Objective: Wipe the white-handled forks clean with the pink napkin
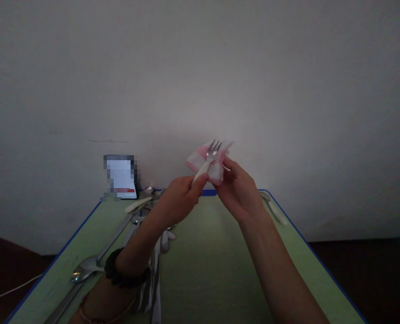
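Observation:
My left hand [181, 198] is closed around the pale handle of a fork [204, 168], whose metal tines point up and away. Behind the fork's head lies a pink and white cloth [216, 173], bunched up in my right hand [242, 191]. The right fingers are wrapped round the cloth from the right side, partly hidden by it. Both hands are raised above the far part of the green table [206, 252]. The fork's head rests against or just in front of the cloth; I cannot tell if it is pressed.
Several pieces of cutlery lie on the table's left side, among them a large spoon [85, 269] and a pale-handled utensil [137, 205]. Another pale-handled utensil [276, 212] lies at the far right edge. A blurred-out screen [121, 175] leans against the wall [200, 81].

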Demonstrator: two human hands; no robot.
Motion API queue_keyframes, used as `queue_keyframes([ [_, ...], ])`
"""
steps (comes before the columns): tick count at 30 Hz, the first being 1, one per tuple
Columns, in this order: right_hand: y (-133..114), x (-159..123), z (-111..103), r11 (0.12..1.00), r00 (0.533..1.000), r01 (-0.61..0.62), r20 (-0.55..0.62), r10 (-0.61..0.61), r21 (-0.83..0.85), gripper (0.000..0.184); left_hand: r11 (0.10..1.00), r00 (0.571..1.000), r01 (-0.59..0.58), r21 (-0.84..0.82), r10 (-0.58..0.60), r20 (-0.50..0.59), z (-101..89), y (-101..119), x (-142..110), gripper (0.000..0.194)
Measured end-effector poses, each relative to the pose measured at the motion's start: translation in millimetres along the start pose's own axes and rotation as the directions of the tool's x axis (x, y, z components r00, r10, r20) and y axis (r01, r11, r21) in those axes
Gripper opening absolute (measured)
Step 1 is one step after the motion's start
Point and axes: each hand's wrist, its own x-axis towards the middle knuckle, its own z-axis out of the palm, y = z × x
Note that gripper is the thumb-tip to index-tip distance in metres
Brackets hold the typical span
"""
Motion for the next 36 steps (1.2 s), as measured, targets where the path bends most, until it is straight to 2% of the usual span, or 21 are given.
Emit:
queue_keyframes([
  [2, 1.8, -1.1, -0.5, 0.997, 0.998, 0.032, 0.05, -0.029, -0.064, 0.006, 1.0, 1.0, -0.02, 0.012, 0.02, 0.024, -2.8, 0.9, -1.6, 0.048],
  [7, 4.3, -0.4, -3.8, 0.995, 0.996, 0.015, 0.084, -0.006, -0.102, 0.008, 0.992, 0.994, -0.09, 0.094, 0.083, 0.076, -9.5, 4.7, -6.7, 0.046],
  [13, 3.8, 0.4, -2.8, 0.99, 0.998, -0.003, 0.059, 0.011, -0.144, 0.008, 0.968, 0.986, -0.135, 0.211, 0.109, 0.128, -10.2, 11.2, -12.3, 0.043],
  [20, -1.9, 0.4, -8.0, 0.929, 0.99, 0.138, 0.054, -0.127, -0.342, 0.012, 0.958, 0.979, -0.158, 0.24, 0.12, 0.165, -16.1, 13.1, -14.6, 0.046],
  [27, -9.0, 1.0, -15.3, 0.81, 0.96, 0.275, 0.101, -0.262, -0.517, 0.01, 0.955, 0.974, -0.153, 0.255, 0.102, 0.2, -22.9, 12.1, -17.2, 0.047],
  [31, -9.2, 2.2, -18.3, 0.805, 0.957, 0.289, 0.121, -0.265, -0.518, 0.014, 0.952, 0.974, -0.144, 0.271, 0.088, 0.209, -25.3, 13.5, -18.2, 0.046],
  [36, -5.1, 1.4, -13.8, 0.893, 0.971, 0.237, 0.082, -0.223, -0.383, 0.013, 0.965, 0.969, -0.163, 0.205, 0.117, 0.218, -24.3, 14.6, -17.3, 0.047],
])
